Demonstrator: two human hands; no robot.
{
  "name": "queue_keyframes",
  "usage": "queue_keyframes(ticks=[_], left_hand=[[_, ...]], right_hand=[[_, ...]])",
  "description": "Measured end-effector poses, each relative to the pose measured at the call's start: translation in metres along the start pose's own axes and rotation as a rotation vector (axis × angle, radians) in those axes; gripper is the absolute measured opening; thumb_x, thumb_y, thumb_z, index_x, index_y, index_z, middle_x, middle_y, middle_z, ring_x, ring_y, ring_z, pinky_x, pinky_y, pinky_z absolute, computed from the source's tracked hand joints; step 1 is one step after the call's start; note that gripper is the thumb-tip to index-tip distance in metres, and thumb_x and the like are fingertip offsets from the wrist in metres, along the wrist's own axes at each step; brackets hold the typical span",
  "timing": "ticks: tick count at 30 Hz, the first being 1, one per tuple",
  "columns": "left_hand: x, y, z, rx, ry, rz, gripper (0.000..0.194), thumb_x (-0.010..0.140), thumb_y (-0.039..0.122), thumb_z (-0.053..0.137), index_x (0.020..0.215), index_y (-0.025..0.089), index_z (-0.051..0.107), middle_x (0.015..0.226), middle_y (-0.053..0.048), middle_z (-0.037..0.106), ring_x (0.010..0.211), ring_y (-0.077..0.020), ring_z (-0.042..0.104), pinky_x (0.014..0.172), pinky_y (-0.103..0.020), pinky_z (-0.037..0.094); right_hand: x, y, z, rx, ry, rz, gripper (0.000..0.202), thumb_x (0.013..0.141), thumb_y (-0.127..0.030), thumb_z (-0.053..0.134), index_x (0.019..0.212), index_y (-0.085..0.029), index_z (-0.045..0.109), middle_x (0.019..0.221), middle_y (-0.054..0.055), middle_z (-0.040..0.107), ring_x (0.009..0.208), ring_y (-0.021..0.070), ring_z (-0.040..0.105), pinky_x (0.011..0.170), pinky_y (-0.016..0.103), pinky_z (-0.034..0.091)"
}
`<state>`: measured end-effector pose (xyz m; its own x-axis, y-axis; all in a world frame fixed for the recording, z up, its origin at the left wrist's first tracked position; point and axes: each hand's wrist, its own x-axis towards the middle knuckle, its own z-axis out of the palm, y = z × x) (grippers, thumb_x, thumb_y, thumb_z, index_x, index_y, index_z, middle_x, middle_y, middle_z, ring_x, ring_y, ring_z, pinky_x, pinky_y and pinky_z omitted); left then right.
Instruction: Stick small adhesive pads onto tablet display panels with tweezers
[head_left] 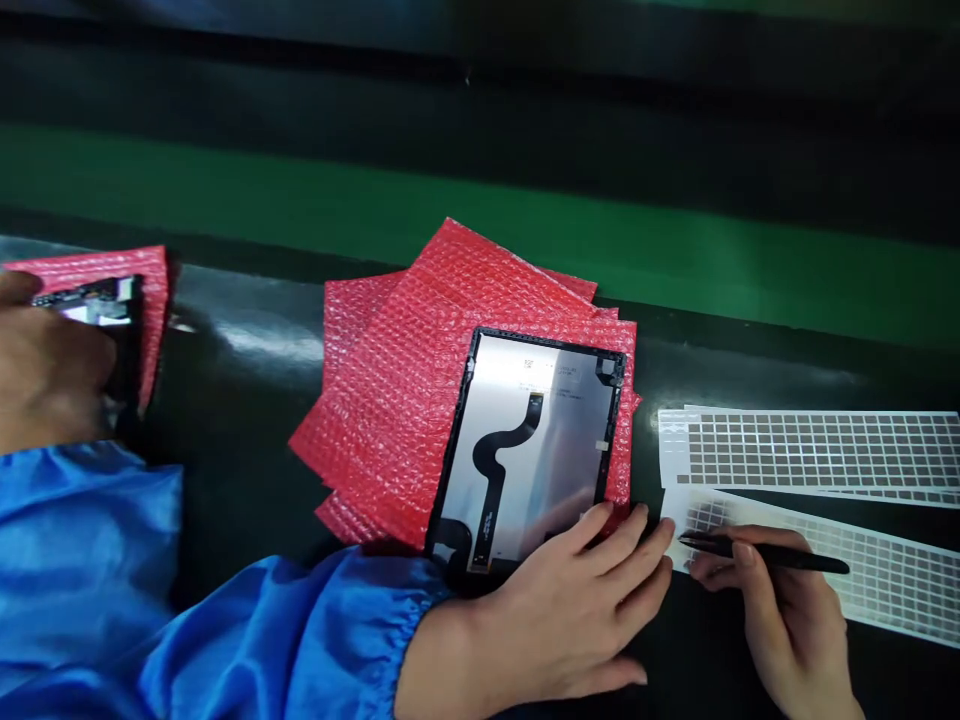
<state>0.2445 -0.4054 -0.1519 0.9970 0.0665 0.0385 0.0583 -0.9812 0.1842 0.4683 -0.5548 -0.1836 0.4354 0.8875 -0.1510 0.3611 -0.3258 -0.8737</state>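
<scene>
Dark, glossy worktop [247, 470] spreads under everything, with a green strip [450, 220] behind it. Near the middle, the display panel [570, 450] lies back side up on a fanned pile of red bubble wrap [397, 380], probably so the padding spares its face, while the black ribbon cable [491, 500] lies exposed on top. My left hand [562, 610] is spread wide over the panel's lower corner, thumb well apart, likely to steady things; its fingertips reach the left edge of the lower label sheet [892, 590], though I cannot tell whether they press it. My right hand [795, 620] pinches black tweezers [810, 558], held low like a pen, tips at that same edge, presumably for fine control. Another sheet [817, 450] lies just beyond. Well to my left, a co-worker's hand [45, 370] covers part of another device [124, 300]
</scene>
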Motion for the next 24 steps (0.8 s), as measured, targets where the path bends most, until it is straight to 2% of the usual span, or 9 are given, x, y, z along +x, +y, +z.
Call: queue_keyframes(ticks=[5,9,13,15,17,21,24], left_hand=[[0.0,-0.002,0.006,-0.005,0.006,-0.004,0.078,0.103,0.078,0.049,0.148,0.016,0.066,0.163,-0.012,0.056,0.146,-0.036,0.049,0.12,-0.051,0.03],[0.001,-0.002,0.003,-0.01,-0.005,-0.001,0.078,0.103,0.077,0.049,0.148,0.016,0.065,0.165,-0.013,0.054,0.146,-0.0367,0.048,0.121,-0.052,0.03],[0.001,-0.002,0.001,-0.01,-0.027,-0.002,0.079,0.101,0.078,0.054,0.15,0.017,0.064,0.167,-0.012,0.052,0.148,-0.0358,0.046,0.122,-0.05,0.032],[0.001,-0.002,0.001,-0.017,-0.039,0.0,0.081,0.098,0.079,0.057,0.15,0.018,0.064,0.167,-0.011,0.052,0.148,-0.0348,0.046,0.121,-0.049,0.033],[0.001,-0.003,0.001,-0.029,-0.036,0.0,0.083,0.096,0.082,0.058,0.149,0.018,0.065,0.165,-0.01,0.054,0.146,-0.0347,0.047,0.12,-0.048,0.035],[0.004,-0.007,-0.001,-0.069,-0.055,0.007,0.087,0.096,0.085,0.055,0.149,0.016,0.064,0.164,-0.011,0.054,0.144,-0.0359,0.049,0.119,-0.049,0.039],[0.003,-0.013,-0.015,-0.123,-0.047,0.031,0.085,0.098,0.083,0.052,0.147,0.015,0.064,0.165,-0.013,0.053,0.145,-0.0356,0.049,0.122,-0.047,0.037]], right_hand=[[0.002,0.0,0.002,-0.06,-0.02,-0.071,0.019,0.11,-0.033,0.063,0.108,-0.023,0.079,0.104,0.009,0.08,0.086,0.0251,0.085,0.073,0.027,0.072],[0.002,0.0,0.003,-0.03,0.012,-0.062,0.016,0.111,-0.033,0.062,0.115,-0.024,0.075,0.102,0.007,0.08,0.076,0.0218,0.084,0.068,0.028,0.072],[0.005,-0.006,0.002,-0.067,-0.027,-0.07,0.021,0.111,-0.037,0.063,0.107,-0.024,0.079,0.095,0.007,0.081,0.083,0.0249,0.085,0.07,0.028,0.072],[0.007,-0.011,0.003,-0.051,-0.019,-0.048,0.023,0.11,-0.037,0.063,0.101,-0.024,0.079,0.091,0.006,0.082,0.077,0.0235,0.084,0.068,0.027,0.071],[0.009,-0.015,0.004,-0.01,0.0,-0.005,0.023,0.11,-0.038,0.065,0.098,-0.024,0.079,0.091,0.006,0.082,0.069,0.0212,0.082,0.065,0.027,0.07],[0.011,-0.022,0.006,0.215,0.037,0.103,0.015,0.109,-0.037,0.067,0.107,-0.025,0.074,0.087,0.004,0.081,0.067,0.0219,0.081,0.064,0.031,0.072],[0.014,-0.032,0.003,0.352,0.152,0.148,0.014,0.109,-0.037,0.067,0.104,-0.025,0.073,0.084,0.003,0.08,0.059,0.0211,0.078,0.059,0.032,0.071]])
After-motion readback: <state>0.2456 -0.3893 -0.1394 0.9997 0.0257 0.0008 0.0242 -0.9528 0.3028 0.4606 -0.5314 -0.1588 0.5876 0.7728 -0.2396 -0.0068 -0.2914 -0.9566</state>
